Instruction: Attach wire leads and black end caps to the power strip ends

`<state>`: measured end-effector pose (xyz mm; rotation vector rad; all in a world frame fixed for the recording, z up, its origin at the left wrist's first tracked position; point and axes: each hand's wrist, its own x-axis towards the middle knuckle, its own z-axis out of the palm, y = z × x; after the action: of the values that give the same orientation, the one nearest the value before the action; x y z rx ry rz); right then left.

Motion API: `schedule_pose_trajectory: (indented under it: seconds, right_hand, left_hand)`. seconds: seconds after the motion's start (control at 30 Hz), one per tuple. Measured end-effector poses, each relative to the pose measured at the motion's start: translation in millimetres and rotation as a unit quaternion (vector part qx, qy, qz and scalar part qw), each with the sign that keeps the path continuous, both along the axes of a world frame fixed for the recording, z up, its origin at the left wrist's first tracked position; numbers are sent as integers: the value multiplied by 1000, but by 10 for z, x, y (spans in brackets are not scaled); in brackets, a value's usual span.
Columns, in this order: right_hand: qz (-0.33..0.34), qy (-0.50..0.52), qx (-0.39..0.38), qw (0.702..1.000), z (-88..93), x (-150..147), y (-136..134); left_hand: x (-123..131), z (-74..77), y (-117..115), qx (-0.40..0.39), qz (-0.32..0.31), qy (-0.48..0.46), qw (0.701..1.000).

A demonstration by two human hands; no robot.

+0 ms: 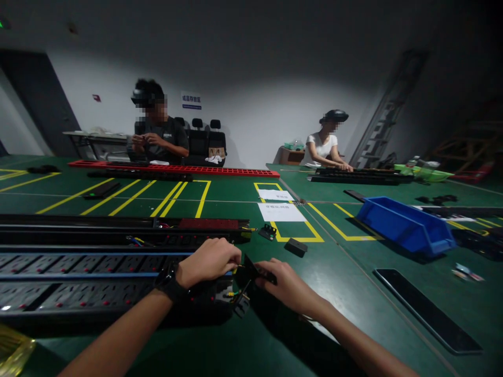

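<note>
My left hand (212, 259), with a black watch at the wrist, is closed at the right end of a long black power strip (98, 264) with a row of sockets. A bit of yellow shows by its fingertips, but what they pinch is hidden. My right hand (285, 285) grips a thin black end cap (247, 269) just right of the strip's end, close to the left fingers. Nearer me lies a second power strip (129, 296), with yellow-green wire (231, 294) and another black end piece (241, 305) at its open end.
Behind the strips lies an open black housing (204, 225) with wires. A black bracket (268, 232) and a small black block (296, 247) lie beyond my hands. To the right are a blue bin (404, 228) and a phone-like dark slab (428, 311). Two people work across the green table.
</note>
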<state>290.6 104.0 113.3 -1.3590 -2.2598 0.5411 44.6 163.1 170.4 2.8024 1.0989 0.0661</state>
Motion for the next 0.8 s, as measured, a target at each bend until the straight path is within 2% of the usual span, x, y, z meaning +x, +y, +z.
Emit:
schedule_pose_trajectory:
  seconds: [0.13,0.3,0.5,0.6,0.8]
  right_hand:
    - [78,34,-47,995,118,-8,43]
    - [132,127,-119,976,24,-35,124]
    - [129,171,-170,962,-118,-37,208]
    - [124,186,-198,954,-128,-63,255]
    - [119,221,-244,937,-107,-120,318]
  left_hand:
    - [-18,-46,27,6,-6,-8,1000]
    - [-30,-66,32,8,-1,-14,1000]
    - [-29,-11,12,9,22,-14,1000]
    - [-31,11,-1,19,43,-16,999]
    - [-27,27,-19,19,41,-9,999]
